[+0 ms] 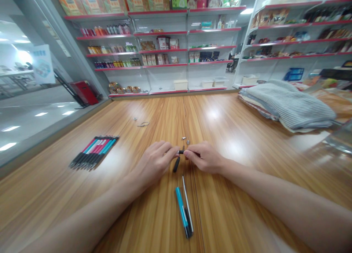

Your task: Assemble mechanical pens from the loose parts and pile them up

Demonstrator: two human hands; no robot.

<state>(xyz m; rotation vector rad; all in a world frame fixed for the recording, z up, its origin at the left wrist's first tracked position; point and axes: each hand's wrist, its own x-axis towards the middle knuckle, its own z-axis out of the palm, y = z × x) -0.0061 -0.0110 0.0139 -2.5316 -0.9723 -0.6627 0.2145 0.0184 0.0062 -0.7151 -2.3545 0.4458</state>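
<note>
My left hand (pixel 158 158) and my right hand (pixel 204 157) meet above the middle of the table. Both are closed in a pinch on a small black pen part (pixel 181 152), one at each end; most of it is hidden by the fingers. Just below them lies a black pen grip sleeve (pixel 176 165). Two small silvery pen pieces (pixel 184 138) rest on the wood beyond the fingertips. Nearer to me are a turquoise pen barrel (pixel 180 203) with a black clip end and, beside it, a thin white ink refill (pixel 187 200).
A row of assembled pens (pixel 95 150), pink and turquoise with black grips, lies at left on the wooden table (pixel 110 209). Farther back are a thin ring (pixel 143 124) and a tiny metal piece (pixel 135 118). Folded striped cloths (pixel 291 102) are stacked at right. Stocked shelves (pixel 159 33) stand behind.
</note>
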